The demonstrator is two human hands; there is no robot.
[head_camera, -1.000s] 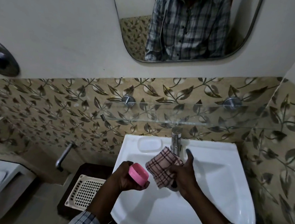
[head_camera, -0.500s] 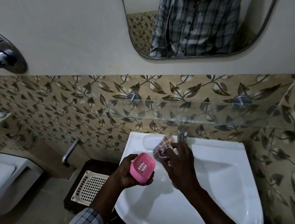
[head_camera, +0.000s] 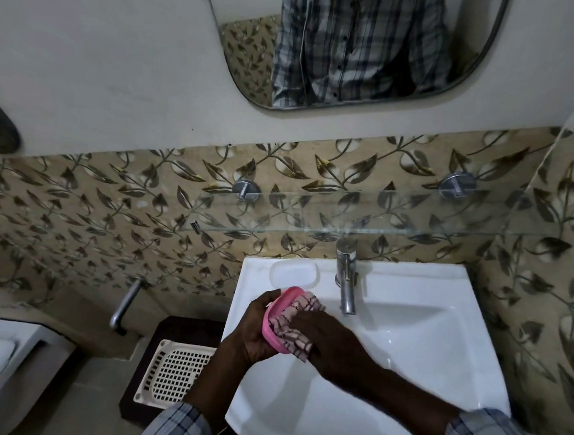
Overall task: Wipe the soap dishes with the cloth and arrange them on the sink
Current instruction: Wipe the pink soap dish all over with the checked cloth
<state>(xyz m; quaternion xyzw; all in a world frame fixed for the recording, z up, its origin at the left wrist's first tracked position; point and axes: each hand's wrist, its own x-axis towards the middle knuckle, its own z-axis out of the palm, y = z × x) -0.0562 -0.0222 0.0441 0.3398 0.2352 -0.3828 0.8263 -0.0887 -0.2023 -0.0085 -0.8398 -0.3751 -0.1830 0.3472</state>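
A person stands at a white sink [head_camera: 411,275] over its left side. The left hand [head_camera: 253,328] grips a pink soap dish [head_camera: 272,322], fingers curled round its back, tilting its open side to the right. The right hand [head_camera: 330,344] holds a bunched checked cloth [head_camera: 296,326] and presses it into the dish. A chrome tap [head_camera: 346,277] stands just behind the hands. A white slotted tray [head_camera: 177,370] rests on a dark stand left of the sink.
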